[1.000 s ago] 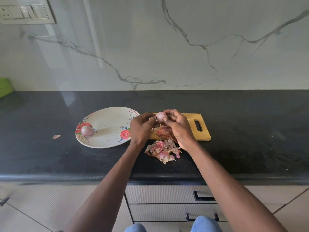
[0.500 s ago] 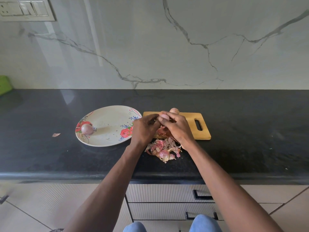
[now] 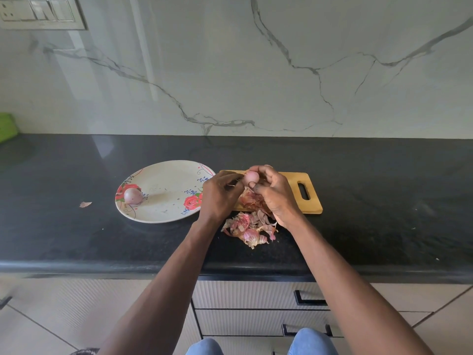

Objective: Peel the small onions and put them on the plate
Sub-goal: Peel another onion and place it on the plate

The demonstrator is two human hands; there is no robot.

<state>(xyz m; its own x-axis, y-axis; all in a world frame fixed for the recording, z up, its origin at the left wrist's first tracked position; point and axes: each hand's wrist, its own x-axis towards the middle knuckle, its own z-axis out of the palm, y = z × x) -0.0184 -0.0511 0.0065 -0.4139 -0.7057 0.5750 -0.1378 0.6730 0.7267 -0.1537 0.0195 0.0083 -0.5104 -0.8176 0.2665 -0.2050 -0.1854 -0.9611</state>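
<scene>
Right grip (image 3: 275,196): small onion (image 3: 251,177) is held in curled fingers above the cutting board (image 3: 289,193).
Left grip (image 3: 220,194): its skin is pinched.
Plate (image 3: 163,216): one peeled onion (image 3: 132,196) is carried.

Cutting board (image 3: 289,187) partly hidden behind hands (image 3: 249,194)

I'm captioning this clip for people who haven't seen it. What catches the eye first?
Both hands meet over the wooden cutting board, the right hand holding a small pink onion while the left hand picks at it. A heap of pink peels lies on the black counter just below. Left of them, a floral plate holds one peeled onion.
</scene>
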